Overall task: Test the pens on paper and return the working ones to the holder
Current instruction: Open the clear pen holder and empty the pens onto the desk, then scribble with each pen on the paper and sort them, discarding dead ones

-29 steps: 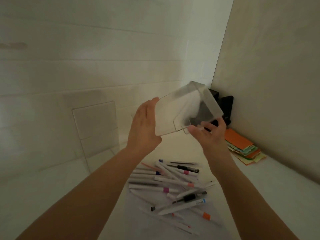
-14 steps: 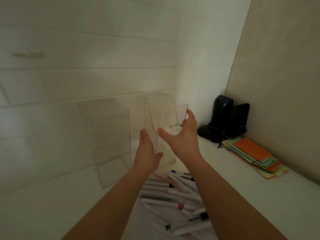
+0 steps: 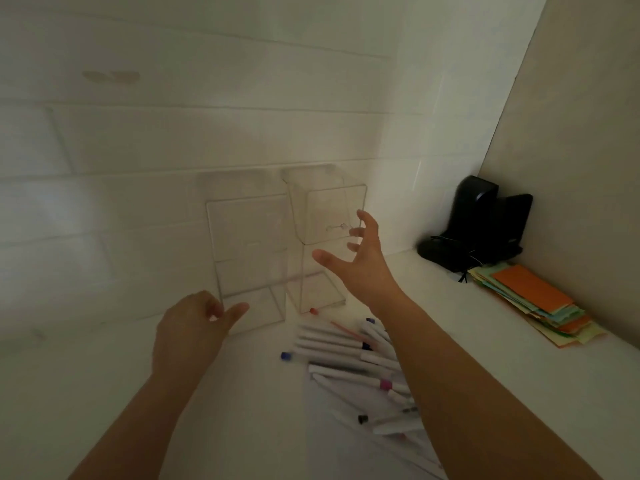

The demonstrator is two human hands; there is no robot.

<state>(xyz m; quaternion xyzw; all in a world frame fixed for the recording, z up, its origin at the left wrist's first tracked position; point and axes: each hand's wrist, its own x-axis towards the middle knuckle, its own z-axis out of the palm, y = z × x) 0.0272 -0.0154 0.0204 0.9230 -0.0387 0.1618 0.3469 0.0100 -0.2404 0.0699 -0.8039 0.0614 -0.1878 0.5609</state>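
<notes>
No text, label, brand or number can be read: the pens point(image 3: 346, 351), the clear acrylic holder point(image 3: 325, 216), the stack of coloured paper notes point(image 3: 533, 299) and the black device point(image 3: 485, 223) show no legible marking.

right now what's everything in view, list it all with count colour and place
clear holder: one, transparent, standing upright against the white wall, behind the pens
second clear stand: one, transparent, just left of the holder
pens: a loose pile, too many overlapping to count, mostly white barrels with blue, pink, black and red tips, lying on the counter in front of the holder
paper sheet: one, white, under the nearer pens
paper stack: one, orange, green and yellow, by the right wall
black device: one, back right corner
counter: white
left hand: loosely curled, empty, low left
right hand: fingers spread, empty, before the holder
</notes>
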